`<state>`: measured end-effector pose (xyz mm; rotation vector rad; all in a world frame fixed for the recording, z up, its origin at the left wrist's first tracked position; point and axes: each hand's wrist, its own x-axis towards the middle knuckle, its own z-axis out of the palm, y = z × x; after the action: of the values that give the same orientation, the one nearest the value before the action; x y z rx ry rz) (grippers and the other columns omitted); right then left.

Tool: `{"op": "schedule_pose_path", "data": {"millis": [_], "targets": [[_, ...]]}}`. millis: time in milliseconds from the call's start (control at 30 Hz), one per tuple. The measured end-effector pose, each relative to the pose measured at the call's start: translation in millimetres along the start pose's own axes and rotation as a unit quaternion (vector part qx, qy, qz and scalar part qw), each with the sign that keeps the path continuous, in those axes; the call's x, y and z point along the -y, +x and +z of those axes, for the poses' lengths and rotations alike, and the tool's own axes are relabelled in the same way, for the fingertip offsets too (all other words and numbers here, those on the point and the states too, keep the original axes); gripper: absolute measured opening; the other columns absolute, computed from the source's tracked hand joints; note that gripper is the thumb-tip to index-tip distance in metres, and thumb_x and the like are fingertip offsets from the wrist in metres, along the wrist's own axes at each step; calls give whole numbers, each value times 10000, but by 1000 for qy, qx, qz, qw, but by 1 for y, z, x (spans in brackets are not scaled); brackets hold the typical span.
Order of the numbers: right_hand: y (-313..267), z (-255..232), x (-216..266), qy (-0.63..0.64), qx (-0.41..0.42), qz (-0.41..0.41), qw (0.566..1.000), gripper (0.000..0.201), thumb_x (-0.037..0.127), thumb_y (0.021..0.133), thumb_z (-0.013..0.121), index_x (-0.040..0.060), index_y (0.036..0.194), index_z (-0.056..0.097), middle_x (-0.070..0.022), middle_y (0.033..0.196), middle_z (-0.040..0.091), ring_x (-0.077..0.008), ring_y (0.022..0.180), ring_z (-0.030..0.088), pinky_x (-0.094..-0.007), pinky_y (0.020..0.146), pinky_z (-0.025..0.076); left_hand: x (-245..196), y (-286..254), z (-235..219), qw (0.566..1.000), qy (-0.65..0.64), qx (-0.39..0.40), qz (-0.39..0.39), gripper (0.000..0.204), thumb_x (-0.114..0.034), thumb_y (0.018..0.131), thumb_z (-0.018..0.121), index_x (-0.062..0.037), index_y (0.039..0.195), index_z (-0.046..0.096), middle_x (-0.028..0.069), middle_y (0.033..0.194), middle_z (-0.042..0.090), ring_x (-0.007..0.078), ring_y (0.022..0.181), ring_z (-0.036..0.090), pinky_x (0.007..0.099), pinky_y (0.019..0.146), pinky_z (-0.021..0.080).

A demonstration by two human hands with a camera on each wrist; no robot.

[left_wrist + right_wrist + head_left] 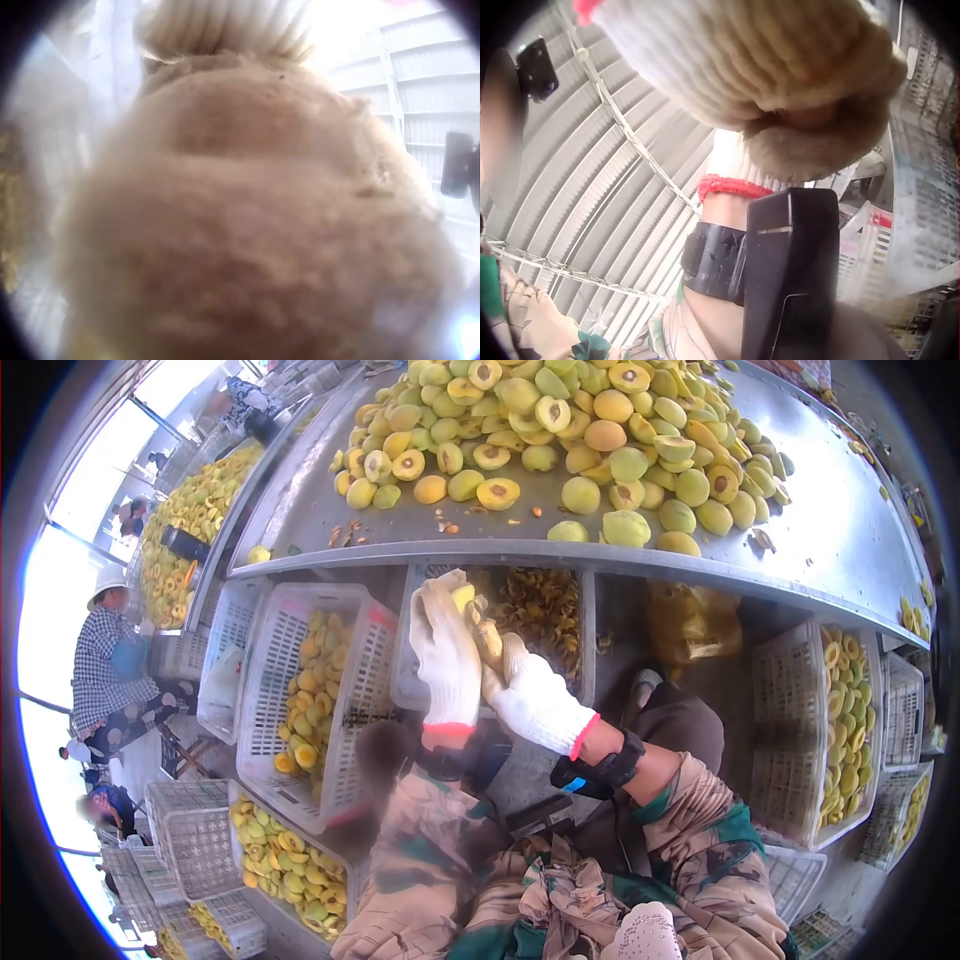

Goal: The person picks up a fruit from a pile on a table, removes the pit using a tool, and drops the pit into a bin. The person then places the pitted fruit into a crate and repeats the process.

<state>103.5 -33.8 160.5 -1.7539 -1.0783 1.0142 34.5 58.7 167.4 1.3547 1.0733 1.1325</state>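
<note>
Fruit piece: small yellow fruit piece (463,597); in L hand, just off worktop (300,535) front edge, person's side, nearer L corner than R; mostly covered by gloves; pointing dir. & long axis: can't tell.
Brownish item: narrow brownish item (488,642) betw. both hands, beside fruit piece; long axis slants upper L to lower R, upper end twd fruit piece & front edge; type unclear.
L hand: gloved L hand (447,655) grasping fruit piece; fingers twd front edge, forearm approx. square to it; L wrist view blurred.
R hand: gloved R hand (540,700) pinching brownish item, thumb vs. fingers; forearm slants in from lower R; fingers folded in R wrist view.
Under hands: peelings (545,610) in crate, below front edge.
Worktop load: fruit pile (600,450), whole & halved, reaching close to front edge.
</note>
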Motion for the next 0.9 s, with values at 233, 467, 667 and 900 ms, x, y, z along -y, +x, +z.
{"op": "schedule_pose_path", "data": {"millis": [233, 467, 667, 900], "targets": [[-2, -1, 1, -10, -8, -6, 1000, 396, 315, 943, 580, 21, 1196, 505, -267, 906, 672, -448, 794, 671, -469, 700, 530, 4, 0, -3, 958, -262, 42, -107, 514, -479, 1060, 343, -28, 1181, 556, 118, 958, 612, 240, 839, 641, 387, 746, 573], [2, 3, -3, -10, -29, 0, 1000, 400, 312, 937, 576, 18, 1199, 507, -284, 926, 663, -464, 870, 659, -494, 745, 518, 10, 0, 3, 962, -263, 27, -71, 486, -450, 1068, 338, -26, 1176, 547, 110, 958, 614, 242, 844, 642, 392, 752, 570], [0, -3, 1, 10, 6, -1, 1000, 378, 292, 935, 569, 3, 1171, 508, -289, 942, 658, -463, 880, 655, -489, 755, 515, -3, -4, 0, 993, -106, -10, -49, 503, -432, 1067, 353, -1, 1134, 602, 116, 1004, 644, 217, 837, 657, 338, 745, 562], [-2, -8, 3, 67, 83, 54, 993, 407, 283, 929, 547, 1, 1220, 510, -274, 1055, 667, -425, 960, 673, -453, 820, 534, 19, -3, -5, 997, 42, -49, 43, 451, -356, 1057, 378, -7, 1050, 662, 91, 1074, 647, 194, 874, 631, 308, 786, 518]]}}
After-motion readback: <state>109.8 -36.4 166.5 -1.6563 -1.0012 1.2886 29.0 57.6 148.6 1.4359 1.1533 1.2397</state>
